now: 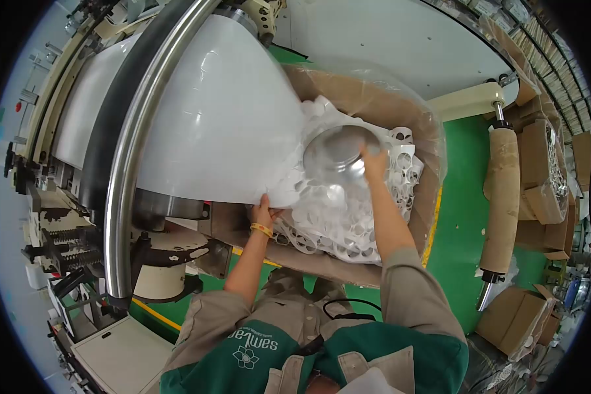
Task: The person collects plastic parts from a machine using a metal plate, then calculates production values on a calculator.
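My right hand [374, 164] grips the rim of a shiny round metal bowl [338, 148]; the bowl is slightly blurred. It is over a heap of white scrap sheet with round holes [335, 223], inside a big cardboard box [400, 108]. At the lower edge of a wide white glossy sheet [220, 125], my left hand [264, 213] is closed on the border, with some fingers hidden. The sheet comes off the machine's rollers at left and narrows towards the box.
A steel roller [134, 138] and a black roller [115, 118] cross the machine at left. To the right, a brown roll [502, 197] hangs from a cream arm [469, 102] above the green floor [459, 217]. An open carton [515, 322] stands at lower right.
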Tool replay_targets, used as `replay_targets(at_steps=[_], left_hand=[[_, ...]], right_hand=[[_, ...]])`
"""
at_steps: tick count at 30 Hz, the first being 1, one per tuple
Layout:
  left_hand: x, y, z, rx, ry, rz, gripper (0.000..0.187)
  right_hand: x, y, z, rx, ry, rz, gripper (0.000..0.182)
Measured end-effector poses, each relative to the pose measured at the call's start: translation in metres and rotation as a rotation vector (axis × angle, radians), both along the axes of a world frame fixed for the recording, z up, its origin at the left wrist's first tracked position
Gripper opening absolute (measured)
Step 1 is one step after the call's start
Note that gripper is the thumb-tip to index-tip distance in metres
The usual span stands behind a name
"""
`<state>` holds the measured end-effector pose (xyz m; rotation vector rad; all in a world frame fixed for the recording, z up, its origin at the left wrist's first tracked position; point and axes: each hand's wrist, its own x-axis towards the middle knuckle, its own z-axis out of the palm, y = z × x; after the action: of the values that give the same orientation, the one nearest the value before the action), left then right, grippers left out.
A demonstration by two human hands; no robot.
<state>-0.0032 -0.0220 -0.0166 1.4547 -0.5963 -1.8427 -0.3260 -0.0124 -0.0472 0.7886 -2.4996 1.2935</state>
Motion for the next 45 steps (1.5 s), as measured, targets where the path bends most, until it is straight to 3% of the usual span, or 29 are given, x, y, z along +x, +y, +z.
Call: replay_targets(at_steps=[3,6,8,11,13,15,17,18,19,21,22,25,26,27,29,31,33,34,36,37,39,42,45], left_hand=[[0.019,-0.017,-0.018,0.019,-0.044,0.019,0.038],[0.023,-0.015,-0.023,0.070,0.032,-0.147,0.035],[0.008,-0.010,-0.025,0.121,0.147,-0.226,0.034],[-0.012,0.018,-0.033,0.286,0.234,-0.458,0.033],[-0.032,0.030,-0.019,0.296,0.196,-0.522,0.035],[-0.037,0.035,-0.008,0.320,0.167,-0.589,0.037],[-0.026,0.028,-0.029,0.245,-0.120,-0.667,0.043],[-0.020,0.021,-0.036,0.207,-0.266,-0.695,0.046],[-0.015,0.013,-0.031,-0.051,-0.314,-0.616,0.049],[0.003,0.010,-0.014,-0.526,-0.429,-0.436,0.054],[0.002,0.008,0.054,-0.430,-0.447,-0.468,0.057],[-0.011,-0.002,0.045,-0.246,-0.214,-0.289,0.057],[-0.022,-0.005,0.006,-0.033,0.077,-0.229,0.055],[-0.037,0.004,0.005,-0.035,0.148,-0.247,0.053],[-0.069,0.023,0.046,0.002,0.399,-0.183,0.049],[-0.088,0.042,0.074,-0.013,0.558,-0.225,0.049],[-0.096,0.061,0.113,0.071,0.743,-0.212,0.044],[-0.097,0.066,0.117,0.136,0.839,-0.253,0.042],[-0.102,0.074,0.121,0.244,1.009,-0.285,0.038],[-0.100,0.073,0.121,0.253,1.012,-0.323,0.038],[-0.098,0.072,0.087,0.293,0.919,-0.249,0.040],[-0.071,0.053,0.040,0.162,0.694,-0.313,0.044],[-0.059,0.049,0.028,0.148,0.511,-0.296,0.034]], right_hand=[[0.014,0.035,0.019,0.130,-0.356,0.253,0.056],[-0.005,0.045,0.108,0.348,-0.364,0.371,0.060],[0.004,0.051,0.185,0.216,-0.257,0.342,0.053],[0.011,0.061,0.222,-0.330,-0.463,0.376,0.044],[0.022,0.064,0.196,-0.642,-0.798,0.260,0.039],[0.017,0.076,0.102,-0.291,-0.786,0.251,0.054],[0.018,0.099,0.056,0.340,-0.333,0.190,0.063],[0.012,0.113,0.054,0.342,-0.282,0.199,0.066],[0.007,0.116,0.055,0.334,-0.228,0.210,0.069],[0.017,0.124,0.138,0.400,-0.249,0.313,0.066],[0.021,0.129,0.174,0.345,-0.234,0.328,0.062],[0.016,0.142,0.200,0.380,-0.101,0.292,0.058],[0.013,0.144,0.201,0.417,-0.042,0.263,0.058],[0.016,0.138,0.185,0.513,-0.114,0.145,0.065],[-0.010,0.148,0.070,0.656,-0.224,0.063,0.074],[-0.033,0.138,0.022,0.551,-0.246,0.092,0.073],[-0.052,0.132,0.013,0.499,-0.206,0.159,0.071],[-0.052,0.122,0.040,0.502,-0.136,0.204,0.069],[-0.066,0.116,0.089,0.446,-0.254,0.362,0.057],[-0.077,0.117,0.100,0.571,-0.183,0.303,0.057],[-0.046,0.126,0.181,0.377,0.065,0.408,0.049],[0.002,0.128,0.287,0.113,-0.102,0.335,0.039],[0.022,0.118,0.311,-0.251,-0.322,0.387,0.036]])
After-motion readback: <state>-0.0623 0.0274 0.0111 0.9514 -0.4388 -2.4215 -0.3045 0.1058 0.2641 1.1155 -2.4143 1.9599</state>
